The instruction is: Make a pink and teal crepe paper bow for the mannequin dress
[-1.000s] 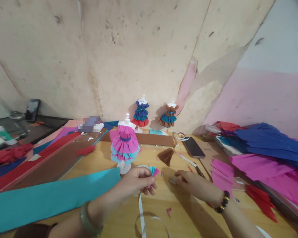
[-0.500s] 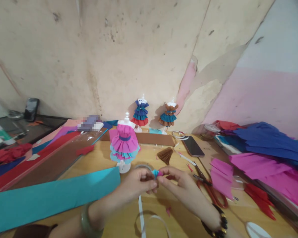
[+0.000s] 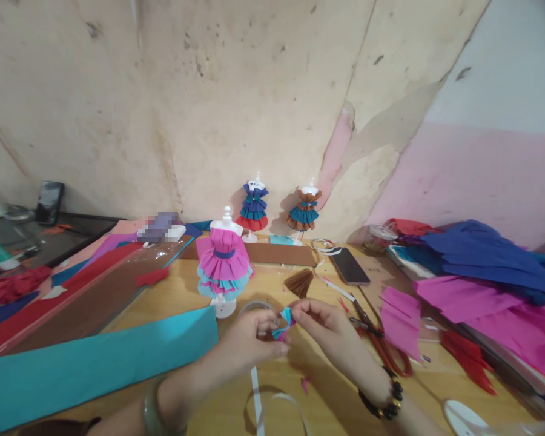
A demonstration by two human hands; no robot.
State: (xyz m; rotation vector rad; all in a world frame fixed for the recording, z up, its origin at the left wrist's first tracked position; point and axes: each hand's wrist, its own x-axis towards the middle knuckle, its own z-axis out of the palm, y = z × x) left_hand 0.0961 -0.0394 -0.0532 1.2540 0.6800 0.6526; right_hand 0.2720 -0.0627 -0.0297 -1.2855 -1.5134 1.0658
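Observation:
Between my hands is a small pleated piece of blue and pink paper (image 3: 282, 327). My left hand (image 3: 249, 336) pinches its lower left side, while my right hand (image 3: 320, 321) grips its upper right edge with thumb and fingertips. Just behind my left hand stands a small white mannequin in a pink and light blue ruffled dress (image 3: 225, 260). A grey ring, perhaps a tape roll (image 3: 254, 306), lies partly hidden behind my left hand. Brown pleated paper (image 3: 300, 282) rests beyond my right hand.
Two dressed mannequins (image 3: 254, 206) (image 3: 304, 211) stand by the wall. Scissors (image 3: 386, 348), a phone (image 3: 350, 266) and pink paper (image 3: 400, 323) lie right. A long turquoise strip (image 3: 95, 366) covers the left front. White strips (image 3: 256, 399) lie in front.
The small blue and pink piece has turned and now shows more of its pleats. My hands have shifted slightly around it, and the whole view has moved a little.

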